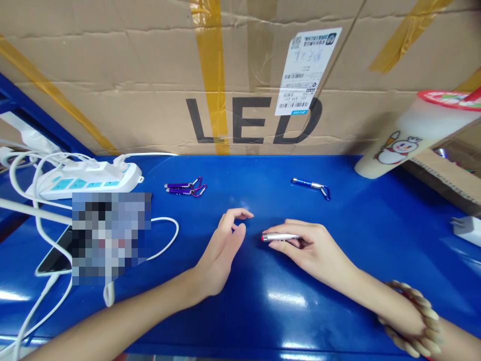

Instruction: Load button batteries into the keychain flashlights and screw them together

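Observation:
Between the thumb and fingers of my right hand (315, 245) is a small silver penlight (280, 237) with a red tip pointing left; its rear end is hidden in the grip. My left hand (223, 250) hovers just left of it, fingers apart and holding nothing. Beyond my left hand, two purple penlights (178, 188) with carabiner clips lie side by side on the blue table (244, 180). A single blue penlight (308, 184) with a blue carabiner lies farther back, behind my right hand.
A large cardboard box (150, 90) marked LED walls off the back. On the left are a white power strip (93, 180), tangled cables and a phone (56, 255). A tall drink cup (406, 140) stands back right, near a white plug adapter (468, 229).

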Tool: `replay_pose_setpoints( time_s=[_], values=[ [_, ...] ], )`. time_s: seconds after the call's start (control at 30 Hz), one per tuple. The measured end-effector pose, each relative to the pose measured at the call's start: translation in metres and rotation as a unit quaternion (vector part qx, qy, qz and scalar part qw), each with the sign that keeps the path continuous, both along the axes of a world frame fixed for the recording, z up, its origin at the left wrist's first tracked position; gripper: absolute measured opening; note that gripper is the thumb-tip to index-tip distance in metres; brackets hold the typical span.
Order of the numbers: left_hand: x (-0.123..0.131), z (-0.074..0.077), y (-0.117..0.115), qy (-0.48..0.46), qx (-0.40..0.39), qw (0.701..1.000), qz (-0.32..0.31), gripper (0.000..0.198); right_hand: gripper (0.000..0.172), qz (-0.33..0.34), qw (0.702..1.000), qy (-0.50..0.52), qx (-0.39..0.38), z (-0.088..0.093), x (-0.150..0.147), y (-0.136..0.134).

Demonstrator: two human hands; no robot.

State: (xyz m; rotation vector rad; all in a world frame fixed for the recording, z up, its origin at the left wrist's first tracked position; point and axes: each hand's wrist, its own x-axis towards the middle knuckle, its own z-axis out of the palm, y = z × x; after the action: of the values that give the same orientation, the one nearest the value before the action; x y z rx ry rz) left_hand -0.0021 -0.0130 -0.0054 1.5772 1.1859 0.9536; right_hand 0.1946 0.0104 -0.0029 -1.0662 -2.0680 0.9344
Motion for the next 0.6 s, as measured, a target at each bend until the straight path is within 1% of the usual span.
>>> replay_pose_setpoints(
  time_s=[0.1, 0.23, 0.37, 0.5, 0.6],
  values=[
    [0.0009, 0.0030, -0.0006, 0.002, -0.001, 1.000, -0.001, 0.037, 0.019, -0.018, 1.000, 0.001, -0.010, -0.0003, 0.0011, 0.0005],
    [0.0008, 0.0023, -0.0007, 0.012, 0.000, 1.000, 0.006, 0.039, 0.024, -0.022, 1.000, -0.014, -0.014, 0.0001, 0.0018, 0.0011],
    [0.0004, 0.0013, -0.0005, 0.023, -0.008, 1.000, 0.009, 0.040, 0.023, -0.028, 0.999, -0.014, -0.011, 0.0021, 0.0009, -0.0003],
    [0.0004, 0.0002, 0.0007, 0.015, 0.010, 1.000, -0.006, 0.040, 0.022, -0.036, 0.999, -0.007, -0.006, 0.0026, 0.0007, 0.0002],
    [0.0008, -0.0002, 0.0015, 0.016, 0.011, 1.000, -0.004, 0.039, 0.022, -0.038, 0.999, -0.007, -0.009, 0.0020, 0.0014, 0.0016]
  ],
)
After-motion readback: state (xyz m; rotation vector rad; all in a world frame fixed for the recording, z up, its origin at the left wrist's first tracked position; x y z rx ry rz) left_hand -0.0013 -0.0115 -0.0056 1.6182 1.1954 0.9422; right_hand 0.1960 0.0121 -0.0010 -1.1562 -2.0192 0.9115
